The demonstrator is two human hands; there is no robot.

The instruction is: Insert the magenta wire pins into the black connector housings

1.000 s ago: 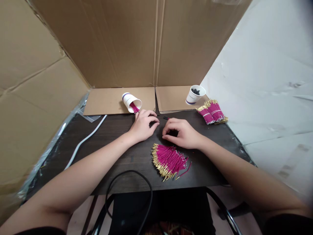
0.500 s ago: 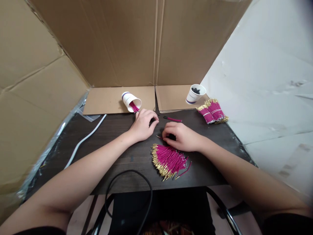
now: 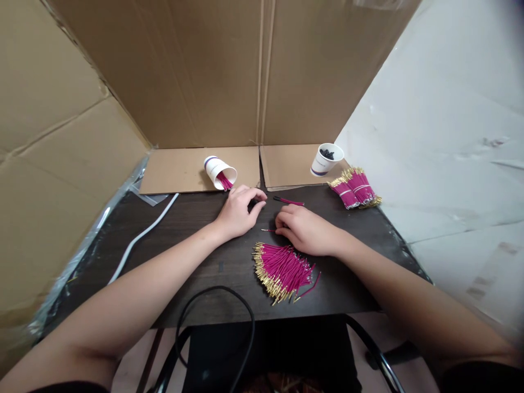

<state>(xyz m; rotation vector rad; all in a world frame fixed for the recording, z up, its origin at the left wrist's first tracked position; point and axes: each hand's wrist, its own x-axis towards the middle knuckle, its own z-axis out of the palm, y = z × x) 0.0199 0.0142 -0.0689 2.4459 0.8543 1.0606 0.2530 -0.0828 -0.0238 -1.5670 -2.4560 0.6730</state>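
My right hand (image 3: 305, 228) is closed in a pinch on a short magenta wire (image 3: 269, 230), whose thin, pale metal end points left out of the fingertips. To its left, my left hand (image 3: 241, 212) rests with curled fingers, thumb and forefinger nearly meeting; whatever they grip is too small or hidden to name. Below my right hand lies a fanned pile of magenta wires (image 3: 284, 267) with gold tips toward the left and front. Just beyond my hands are a few magenta wires with black ends (image 3: 289, 201), lying together on the dark table (image 3: 196, 256).
A paper cup (image 3: 215, 166) lies tipped on its side with magenta wires in it. Another cup (image 3: 320, 166) stands upright, holding small black pieces. Bundled magenta wires (image 3: 355, 188) sit at the right. A black cable (image 3: 213, 288) loops at the front edge; a white cable (image 3: 143, 234) runs left.
The wire end sticking out of my right fingers was gold and is now pale silver. My right fingers have drawn slightly right and closed together. My left hand has barely moved.
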